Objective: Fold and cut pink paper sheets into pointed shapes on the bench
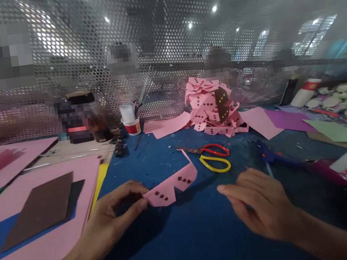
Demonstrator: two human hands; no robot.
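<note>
Between the thumb and fingers of my left hand [117, 212] is the left end of a pink foam mask [168, 188]. The mask has a notch in its lower edge, dark square dots on both halves and a thin strip bent back at its right end. My right hand [258, 202] hovers to the right of the mask, apart from it, fingers curled and thumb pointing left; nothing shows in its grip. Scissors [215, 158] with one red and one yellow handle loop lie just beyond, blades pointing left.
A heap of similar dotted pink pieces [205, 104] stands at the back. Pink sheets [90, 179] with a brown sheet [42, 202] lie left. A paper cup [132, 126] holds tools. At right are a glue gun [335, 172], a purple sheet [287, 119] and pale discs [332, 98].
</note>
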